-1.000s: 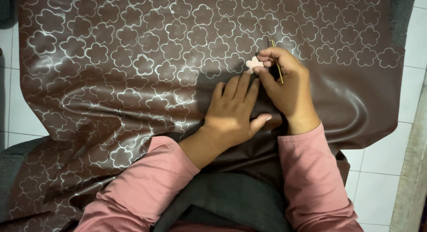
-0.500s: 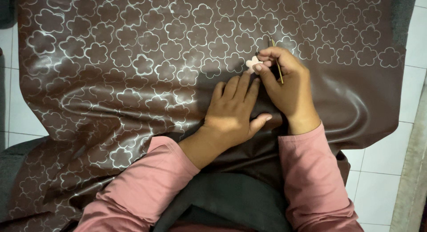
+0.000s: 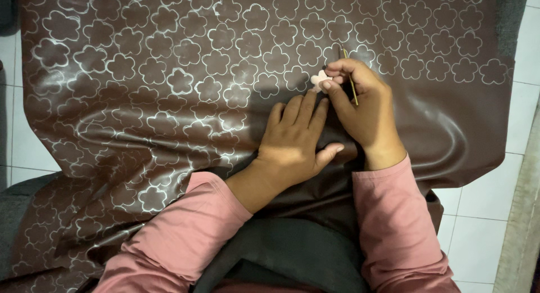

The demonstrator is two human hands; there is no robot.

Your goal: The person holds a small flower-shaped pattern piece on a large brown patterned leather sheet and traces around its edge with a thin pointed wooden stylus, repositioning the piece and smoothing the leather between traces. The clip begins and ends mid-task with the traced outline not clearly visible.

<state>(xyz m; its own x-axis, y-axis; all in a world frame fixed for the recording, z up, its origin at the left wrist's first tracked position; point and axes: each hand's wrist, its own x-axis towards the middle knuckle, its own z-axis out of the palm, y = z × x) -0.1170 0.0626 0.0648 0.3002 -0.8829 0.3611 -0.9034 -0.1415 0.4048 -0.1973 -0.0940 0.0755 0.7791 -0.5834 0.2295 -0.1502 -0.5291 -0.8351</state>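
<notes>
Brown glossy sheet, covered in white flower outlines, lies under both hands. Left hand presses flat, fingers spread narrow. Just beyond its fingertips, the right hand pinches a pale flower-shaped template and grips a thin pencil pointing away from the person.

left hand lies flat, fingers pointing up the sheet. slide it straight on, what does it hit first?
Probably the small pale flower-shaped template, just ahead of the left hand fingertips, pinned by the right hand on the brown sheet. The gap between them looks small.
</notes>
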